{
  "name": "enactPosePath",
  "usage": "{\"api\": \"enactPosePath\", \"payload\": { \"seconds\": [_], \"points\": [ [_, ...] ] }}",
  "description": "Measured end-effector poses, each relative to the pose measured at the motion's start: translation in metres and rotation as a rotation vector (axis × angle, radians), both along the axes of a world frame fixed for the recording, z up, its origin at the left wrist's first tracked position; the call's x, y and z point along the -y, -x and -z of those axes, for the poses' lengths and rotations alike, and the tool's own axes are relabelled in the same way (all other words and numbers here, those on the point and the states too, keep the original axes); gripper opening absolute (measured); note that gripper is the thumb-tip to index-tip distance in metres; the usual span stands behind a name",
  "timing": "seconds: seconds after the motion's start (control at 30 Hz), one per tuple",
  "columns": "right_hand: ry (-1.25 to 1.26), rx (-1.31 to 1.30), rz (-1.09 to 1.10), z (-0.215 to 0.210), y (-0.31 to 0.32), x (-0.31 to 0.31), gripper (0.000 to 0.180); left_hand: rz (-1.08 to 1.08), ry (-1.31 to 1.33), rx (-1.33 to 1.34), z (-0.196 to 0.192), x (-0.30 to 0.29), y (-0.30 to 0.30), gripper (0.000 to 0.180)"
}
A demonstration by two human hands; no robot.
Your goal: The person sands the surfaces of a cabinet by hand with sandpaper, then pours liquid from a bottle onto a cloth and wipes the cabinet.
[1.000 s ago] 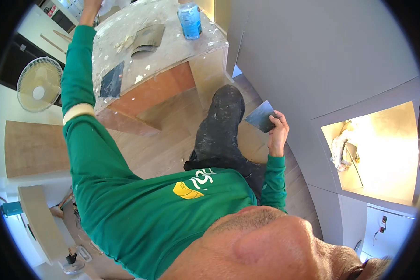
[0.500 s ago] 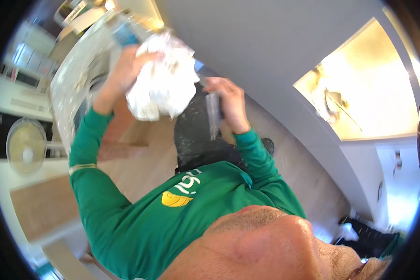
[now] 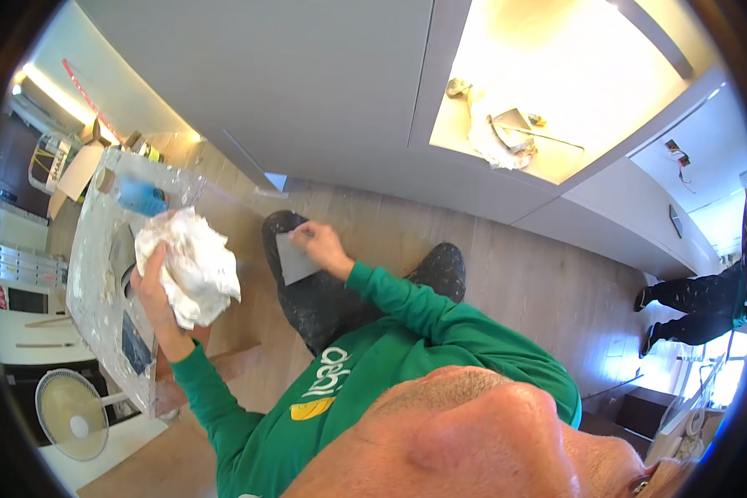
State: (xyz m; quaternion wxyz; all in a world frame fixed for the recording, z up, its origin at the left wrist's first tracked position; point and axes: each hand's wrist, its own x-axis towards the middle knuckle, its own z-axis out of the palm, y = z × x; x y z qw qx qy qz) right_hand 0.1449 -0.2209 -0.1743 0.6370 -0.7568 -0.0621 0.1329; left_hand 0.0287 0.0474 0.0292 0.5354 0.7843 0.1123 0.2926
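Observation:
My left hand (image 3: 152, 292) is closed round a crumpled white bundle (image 3: 197, 270), held beside the plastic-covered table (image 3: 91, 307); whether it is cloth or thin plastic I cannot tell. In my right hand (image 3: 324, 246) is a flat grey square piece (image 3: 295, 264), pinched near its upper edge. That piece hangs over my dark, speckled trouser leg, apart from the bundle. A blue bottle (image 3: 141, 197) stands on the table beyond my left hand. Near the table's side edge lies a dark flat piece (image 3: 135, 342).
Grey cabinet fronts (image 3: 307, 91) run along the far side, with a lit niche (image 3: 556, 75) holding a crumpled wrapper and a thin stick. A fan (image 3: 73, 415) stands at lower left. Another person's dark-trousered legs (image 3: 693, 307) show at right, on the wooden floor (image 3: 548, 290).
My hands have moved apart; the white bundle has dropped back to the left, and the right hand with the grey piece has shifted left over my leg. The whole view has turned.

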Motion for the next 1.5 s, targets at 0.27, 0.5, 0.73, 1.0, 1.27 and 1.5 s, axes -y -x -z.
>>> {"api": "enactPosePath", "payload": {
  "seconds": [0.27,0.5,0.73,1.0,1.27,1.5],
  "points": [
    [0.027,-0.094,-0.186,0.015,0.004,0.005,0.028,-0.022,0.374,-0.040,-0.007,0.016,-0.007,0.036],
    [-0.577,-0.394,-0.141,0.012,-0.021,0.031,0.018,-0.352,-0.611,-0.037,-0.104,-0.079,0.004,0.037],
    [-0.477,-0.346,-0.069,-0.018,-0.029,0.030,0.022,-0.427,-1.202,-0.453,-0.116,-0.107,-0.066,0.071],
    [-0.423,-0.351,-0.004,-0.013,-0.022,0.047,0.022,-0.104,-0.949,-0.468,-0.120,-0.104,-0.099,0.062],
    [-0.410,-0.306,-0.044,-0.018,-0.014,0.048,0.022,-0.235,-0.966,-0.205,-0.121,-0.107,-0.107,0.065],
    [-0.457,-0.367,-0.061,-0.019,-0.016,0.054,0.023,-0.106,-0.917,-0.247,-0.129,-0.082,-0.112,0.039]
  ]
}}
